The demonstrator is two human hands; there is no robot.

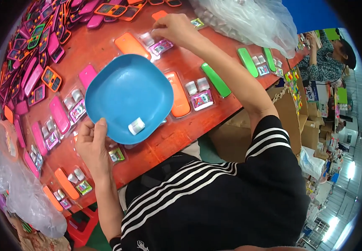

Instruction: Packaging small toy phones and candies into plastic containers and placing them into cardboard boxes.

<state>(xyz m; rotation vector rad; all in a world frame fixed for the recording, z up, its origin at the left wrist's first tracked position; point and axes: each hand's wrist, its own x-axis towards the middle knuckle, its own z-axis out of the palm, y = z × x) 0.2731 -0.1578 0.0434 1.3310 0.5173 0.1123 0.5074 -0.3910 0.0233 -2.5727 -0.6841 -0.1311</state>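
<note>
A blue plastic bowl (126,90) is tilted over the red table, with my left hand (94,144) gripping its near left rim, thumb on top. Inside the bowl lies a small white cylinder-shaped piece (136,126). My right hand (176,31) is stretched out to the far side, its fingers drawn together above a clear tray. That tray holds an orange phone-shaped piece (131,45), white pieces (147,39) and a small pink packet (161,47). Whatever is between my right fingertips is hidden.
Similar filled trays surround the bowl, with green pieces (215,79) at right and pink pieces (59,113) at left. Toy phones (51,78) are heaped at far left. A clear bag of white pieces (247,23) lies at the back. A person (329,54) works at right, beyond cardboard boxes (287,111).
</note>
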